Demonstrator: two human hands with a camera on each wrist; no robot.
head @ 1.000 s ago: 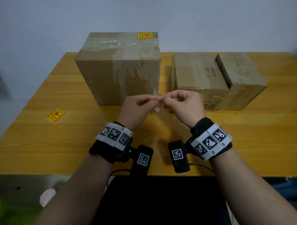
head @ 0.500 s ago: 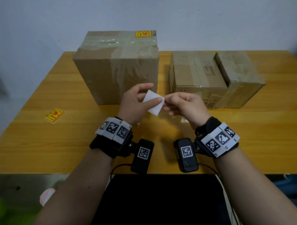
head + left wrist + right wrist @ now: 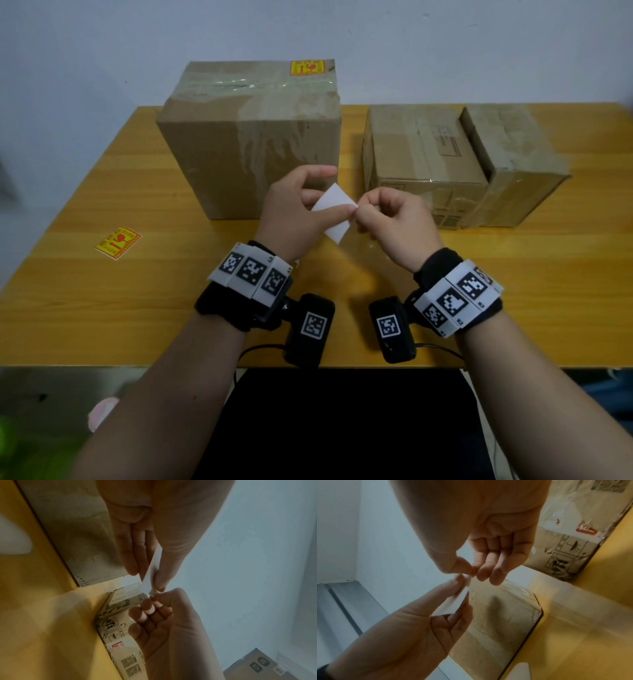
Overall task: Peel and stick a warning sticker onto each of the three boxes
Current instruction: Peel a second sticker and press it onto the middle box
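Observation:
A warning sticker (image 3: 334,213), white backing toward me, is held in the air in front of the boxes. My left hand (image 3: 337,216) pinches it between thumb and fingers, and my right hand (image 3: 366,214) pinches its right corner (image 3: 467,580). The wrist views show the sticker (image 3: 152,566) edge-on between both hands. The tall cardboard box (image 3: 250,137) carries a yellow-red sticker (image 3: 307,67) on its top far corner. Two lower boxes (image 3: 421,150) (image 3: 513,144) sit side by side at the right, with no yellow sticker visible on them.
Another yellow-red sticker (image 3: 118,242) lies flat on the wooden table (image 3: 496,291) at the left. A white wall stands right behind the boxes. Bare tabletop lies between my wrists and the boxes. A dark surface sits below the table's near edge.
The sticker has turned from edge-on to its white backing facing me. My left fingers have spread behind it, and my right hand has drawn slightly right, keeping the corner pinched.

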